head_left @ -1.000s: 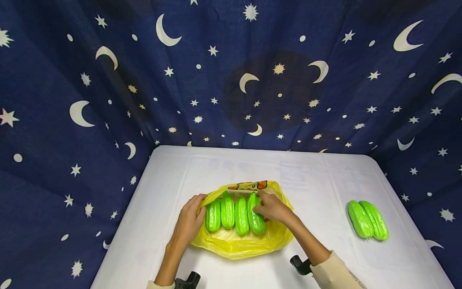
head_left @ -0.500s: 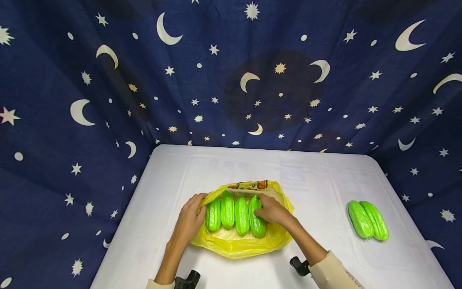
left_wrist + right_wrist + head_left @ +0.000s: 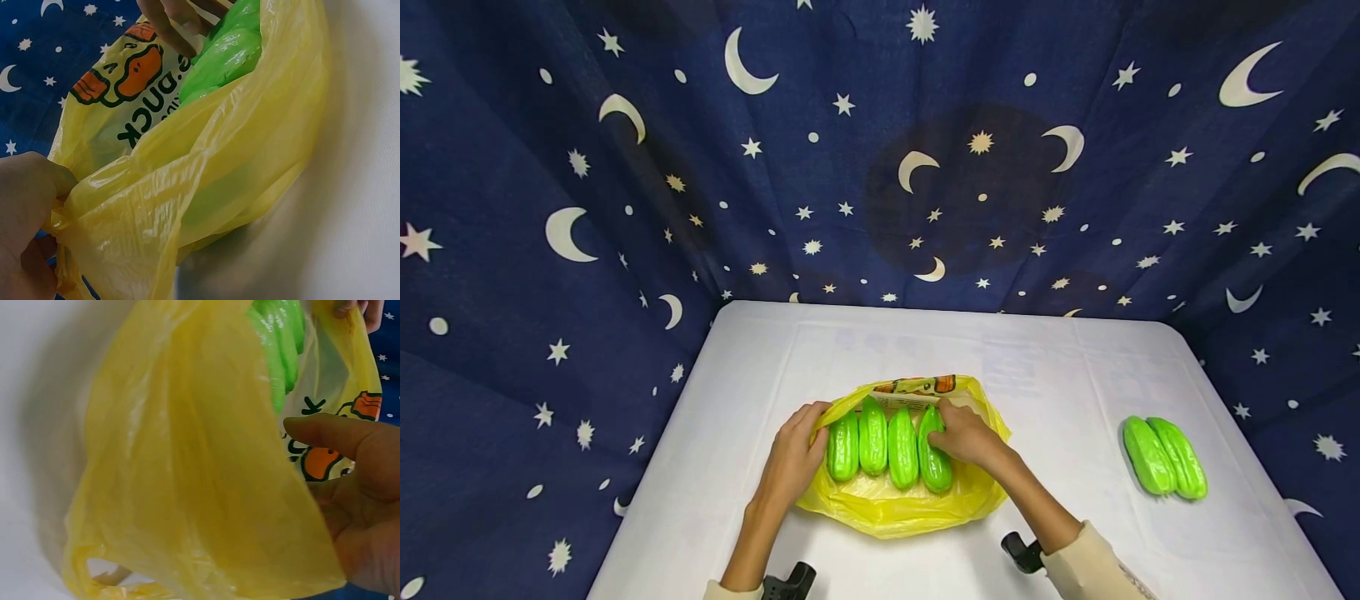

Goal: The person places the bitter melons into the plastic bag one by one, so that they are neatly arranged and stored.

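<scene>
A yellow plastic bag [image 3: 887,521] with a duck print lies on the table, its mouth wide. Inside, several glossy bright green cucumbers [image 3: 873,437] lie side by side. My left hand [image 3: 796,454] pinches the bag's left rim, bunched between thumb and fingers in the left wrist view. My right hand [image 3: 966,433] is inside the bag's right part, against the rightmost cucumber [image 3: 936,462], thumb over its side. In the right wrist view the thumb [image 3: 331,432] is straight and apart from the other fingers, which the bag partly hides.
Two more green cucumbers [image 3: 1165,458] lie together at the right of the white table [image 3: 1060,375]. A dark blue curtain [image 3: 820,167] with moons and stars stands behind and at both sides. Black camera mounts [image 3: 1022,552] are on the wrists.
The rightmost cucumber has shifted slightly to the right and towards me, and my right hand has moved slightly right with it. My left hand and the bag look unchanged.
</scene>
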### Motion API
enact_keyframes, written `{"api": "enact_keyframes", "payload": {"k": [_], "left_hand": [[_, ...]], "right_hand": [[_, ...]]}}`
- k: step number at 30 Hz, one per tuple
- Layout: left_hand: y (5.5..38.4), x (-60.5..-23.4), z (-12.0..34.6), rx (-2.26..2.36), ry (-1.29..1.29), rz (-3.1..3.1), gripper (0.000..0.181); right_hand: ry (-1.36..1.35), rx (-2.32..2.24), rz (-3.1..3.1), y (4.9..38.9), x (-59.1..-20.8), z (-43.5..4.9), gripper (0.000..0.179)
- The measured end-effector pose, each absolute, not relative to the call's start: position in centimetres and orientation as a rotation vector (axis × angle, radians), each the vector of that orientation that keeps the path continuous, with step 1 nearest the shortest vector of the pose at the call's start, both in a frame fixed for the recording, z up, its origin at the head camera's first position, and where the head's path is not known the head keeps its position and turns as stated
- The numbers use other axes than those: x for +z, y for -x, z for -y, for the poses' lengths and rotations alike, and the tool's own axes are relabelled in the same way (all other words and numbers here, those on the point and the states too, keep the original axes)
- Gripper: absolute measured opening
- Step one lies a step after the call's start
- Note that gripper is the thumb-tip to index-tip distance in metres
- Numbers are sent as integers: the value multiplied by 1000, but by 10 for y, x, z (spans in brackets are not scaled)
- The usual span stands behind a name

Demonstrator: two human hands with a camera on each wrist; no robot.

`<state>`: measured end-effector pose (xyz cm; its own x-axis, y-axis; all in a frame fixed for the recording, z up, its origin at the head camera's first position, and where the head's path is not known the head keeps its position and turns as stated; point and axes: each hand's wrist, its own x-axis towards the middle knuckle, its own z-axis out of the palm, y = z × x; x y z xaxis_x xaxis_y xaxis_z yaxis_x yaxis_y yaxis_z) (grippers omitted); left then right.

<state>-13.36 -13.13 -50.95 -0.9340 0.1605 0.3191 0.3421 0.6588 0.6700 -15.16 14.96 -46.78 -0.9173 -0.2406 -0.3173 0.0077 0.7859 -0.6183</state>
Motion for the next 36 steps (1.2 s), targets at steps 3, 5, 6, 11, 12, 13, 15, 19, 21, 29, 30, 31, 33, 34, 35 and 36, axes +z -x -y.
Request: {"api": "enact_keyframes", "payload": {"k": [3,5,6,11,12,13,15,19,21,29,30,31,33,34,35,36], "left_hand": [[133,-509,132,-1137,404,2639,27],[133,-510,132,-1132,410,2628,27],[133,-510,132,-1131,411,2623,27],[134,-510,132,-1122,404,2617,27],[134,-510,132,-1124,397,2622,27],[135,-510,132,-1124,394,2624,27],[135,-510,132,-1129,390,2627,27],[134,-510,132,-1132,390,2630,26],[134,-510,132,-1131,390,2633,26],[133,-510,132,-1131,393,2634,26],[133,-510,131,-1130,393,2634,26],[133,-510,131,-1128,393,2633,26],[133,-510,131,-1126,393,2633,26],[133,-510,131,-1124,393,2633,26],[133,-510,131,-1123,391,2632,26],[133,-510,130,-1123,390,2632,27]], "right_hand": [[186,-901,-2595,151,-464,-149,63],[190,-911,-2589,150,-460,-150,65],[194,-925,-2590,150,-457,-150,64],[207,-978,-2595,149,-442,-151,58],[211,-995,-2592,148,-439,-152,57],[212,-1004,-2586,148,-436,-153,57],[208,-1040,-2563,148,-431,-156,56],[228,-1112,-2533,148,-423,-164,51],[246,-1153,-2526,149,-419,-169,49],[307,-1293,-2585,147,-409,-193,36],[309,-1302,-2598,147,-409,-197,35],[307,-1311,-2611,147,-408,-200,35],[289,-1321,-2658,147,-406,-208,33],[276,-1320,-2687,147,-405,-211,32],[264,-1316,-2717,147,-404,-215,30],[250,-1312,-2747,146,-402,-219,29]]}}
